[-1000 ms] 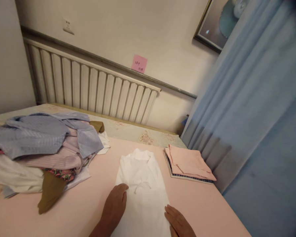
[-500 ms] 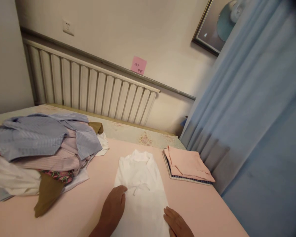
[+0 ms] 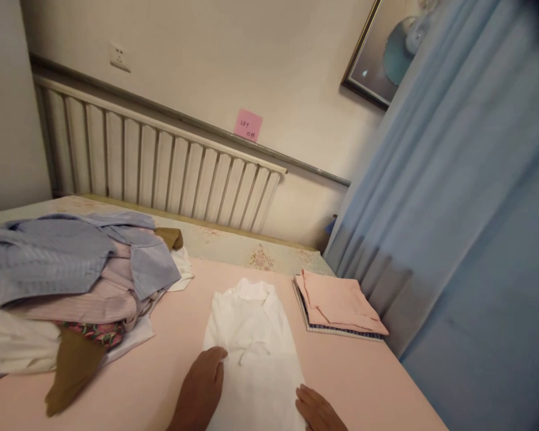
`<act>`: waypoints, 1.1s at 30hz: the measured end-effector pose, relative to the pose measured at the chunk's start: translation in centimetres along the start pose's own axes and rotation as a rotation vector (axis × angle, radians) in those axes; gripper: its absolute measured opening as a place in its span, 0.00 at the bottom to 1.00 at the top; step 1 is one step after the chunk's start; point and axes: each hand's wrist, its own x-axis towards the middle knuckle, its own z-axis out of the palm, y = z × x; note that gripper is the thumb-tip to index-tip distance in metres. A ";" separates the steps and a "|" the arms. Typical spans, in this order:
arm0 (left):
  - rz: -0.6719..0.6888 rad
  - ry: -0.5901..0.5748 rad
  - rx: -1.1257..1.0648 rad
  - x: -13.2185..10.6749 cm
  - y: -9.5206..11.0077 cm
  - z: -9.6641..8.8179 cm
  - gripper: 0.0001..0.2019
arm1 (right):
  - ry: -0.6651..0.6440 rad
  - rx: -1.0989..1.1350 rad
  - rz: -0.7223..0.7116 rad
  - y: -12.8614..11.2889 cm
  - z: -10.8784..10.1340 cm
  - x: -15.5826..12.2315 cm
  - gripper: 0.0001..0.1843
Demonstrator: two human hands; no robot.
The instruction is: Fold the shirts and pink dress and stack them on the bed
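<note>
A white collared shirt (image 3: 256, 377) with a small tie at its chest lies face up in a narrow folded shape, collar away from me. My left hand (image 3: 202, 383) rests at its left edge, fingers curved over the fabric and not gripping it visibly. At the right edge, my right hand (image 3: 318, 410) lies with its fingers stretched out along the cloth. The bottom of the shirt runs out of view between my hands.
To the left is a loose heap of clothes (image 3: 49, 257) in blue, pink, white and brown. A folded stack (image 3: 341, 302) with a pink top piece sits at right on the pink sheet (image 3: 175, 335). A blue curtain (image 3: 453, 209) borders the right side; a radiator (image 3: 161, 161) stands behind.
My view has shifted slightly, so the bed items sit a little lower and further left. Both hands stay at the shirt's sides; the shirt keeps its shape.
</note>
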 end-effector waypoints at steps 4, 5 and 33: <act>-0.004 0.002 0.012 0.1 0.1 -0.1 0.20 | -0.021 -0.023 0.001 0.5 0.7 -0.3 0.24; 0.000 0.003 0.014 0.1 0.1 -0.1 0.20 | -0.023 -0.028 0.001 0.7 0.9 -0.4 0.24; -0.009 -0.007 0.031 0.1 0.1 -0.2 0.21 | 0.047 0.003 0.045 0.4 1.6 -1.0 0.22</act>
